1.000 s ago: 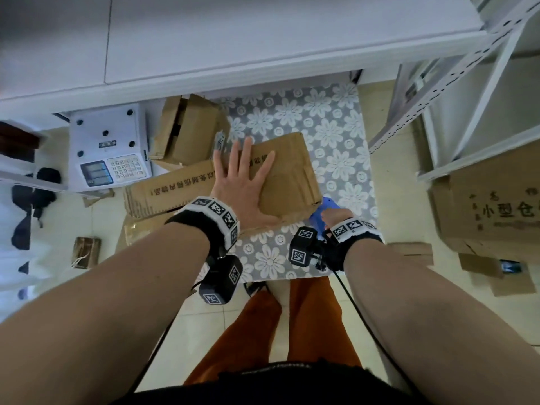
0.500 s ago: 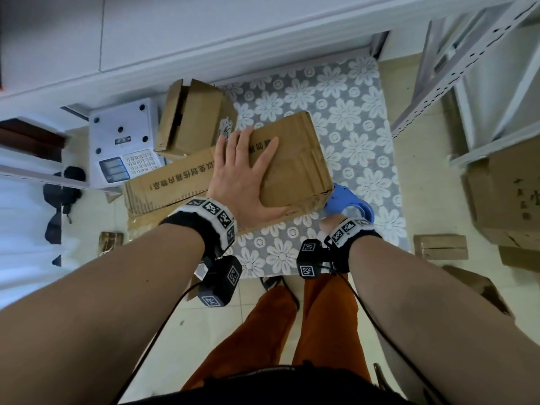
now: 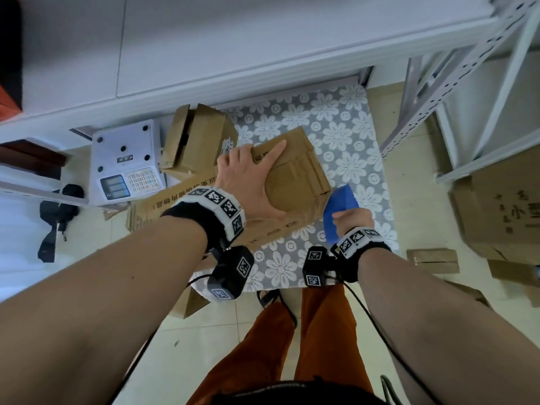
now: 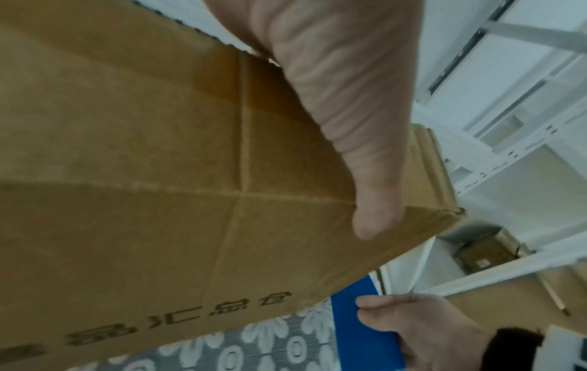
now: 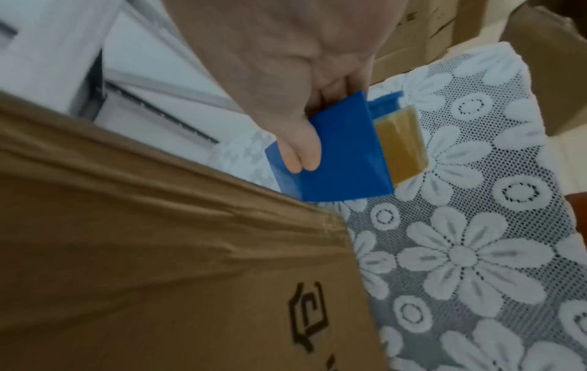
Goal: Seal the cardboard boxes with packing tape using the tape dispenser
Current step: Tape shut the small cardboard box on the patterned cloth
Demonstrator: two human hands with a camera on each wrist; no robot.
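Observation:
A brown cardboard box [image 3: 301,171] sits tilted on the flower-patterned table cloth [image 3: 344,133]. My left hand [image 3: 254,179] grips it from the near left. The thumb [image 4: 378,215] presses on a corner crease and the fingers reach over the top. In the left wrist view the box [image 4: 159,175] fills the frame, its printed side facing the camera. My right hand [image 3: 352,220] holds the blue tape dispenser [image 3: 340,210] just off the box's near right corner. The right wrist view shows the dispenser [image 5: 343,155] with its tan tape roll [image 5: 402,143] beside the box [image 5: 159,276].
A white weighing scale [image 3: 125,162] and an open box [image 3: 195,138] stand at the left. Flattened cardboard [image 3: 172,200] lies under the held box. A grey metal rack [image 3: 438,97] and a large carton [image 3: 502,209] stand at the right. Small boxes [image 3: 432,258] lie on the floor.
My left hand went from lying flat on the box top to gripping it, and the box turned and tilted. My right hand raised the blue dispenser up beside the box's right corner.

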